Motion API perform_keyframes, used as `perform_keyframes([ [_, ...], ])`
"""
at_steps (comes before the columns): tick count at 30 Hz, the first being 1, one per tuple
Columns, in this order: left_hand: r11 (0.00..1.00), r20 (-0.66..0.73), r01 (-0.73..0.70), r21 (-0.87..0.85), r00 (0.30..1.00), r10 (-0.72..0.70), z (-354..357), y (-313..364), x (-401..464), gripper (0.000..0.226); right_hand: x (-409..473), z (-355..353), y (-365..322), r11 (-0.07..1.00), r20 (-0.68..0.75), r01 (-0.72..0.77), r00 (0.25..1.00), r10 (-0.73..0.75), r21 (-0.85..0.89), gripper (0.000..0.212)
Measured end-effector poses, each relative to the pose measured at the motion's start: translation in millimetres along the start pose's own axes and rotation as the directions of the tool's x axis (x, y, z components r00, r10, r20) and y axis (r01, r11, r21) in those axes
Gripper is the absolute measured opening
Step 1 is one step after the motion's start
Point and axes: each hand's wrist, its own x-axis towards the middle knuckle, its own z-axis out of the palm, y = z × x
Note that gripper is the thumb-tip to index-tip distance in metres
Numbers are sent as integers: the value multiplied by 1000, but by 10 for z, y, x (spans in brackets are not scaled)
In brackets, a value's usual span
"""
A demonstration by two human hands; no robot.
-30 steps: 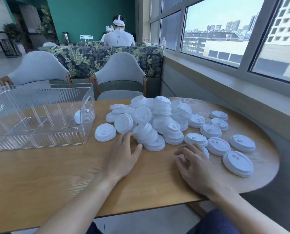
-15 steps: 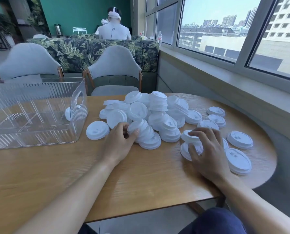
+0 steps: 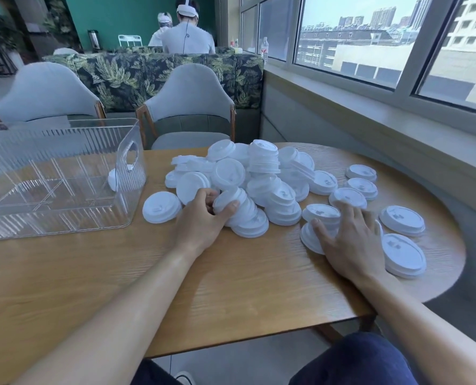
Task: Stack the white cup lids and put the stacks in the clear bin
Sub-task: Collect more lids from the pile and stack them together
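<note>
A heap of white cup lids (image 3: 262, 176) covers the middle of the wooden table (image 3: 245, 287), with loose lids spread to its right. My left hand (image 3: 203, 220) grips the near end of a leaning stack of lids (image 3: 242, 212) at the heap's front, thumb on one side and fingers curled round the other. My right hand (image 3: 348, 240) lies with spread fingers over a short stack of lids (image 3: 318, 218) to the right. The clear bin (image 3: 56, 176) stands at the far left, apart from both hands; one lid (image 3: 112, 179) shows through its right wall.
Single lids lie at the right: one (image 3: 402, 255) by my right wrist, another (image 3: 402, 220) behind it, and one (image 3: 161, 207) left of my left hand. Two grey chairs (image 3: 189, 107) stand behind the table. A window sill runs along the right. People sit far behind.
My left hand moved forward from the bare table and closed round the leaning stack. My right hand shifted forward and right onto the short stack of lids.
</note>
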Motion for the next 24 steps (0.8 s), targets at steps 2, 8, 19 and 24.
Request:
perform_keyframes([
  [2,1000,-2,-3,-13,1000,3,-3,5,-5,67,4,11,6,1000,0,5,1000,-5,-5,65],
  [8,996,-4,-9,-86,1000,9,-35,30,-56,63,-4,-10,-22,1000,-2,28,1000,-28,5,58],
  [19,975,-103,-159,-155,984,144,-141,-35,-303,66,-20,-28,-31,998,4,49,999,-49,27,59],
  [24,972,-117,-216,-94,972,205,-328,-137,-440,66,-55,-58,-45,995,-24,69,997,-67,73,65],
])
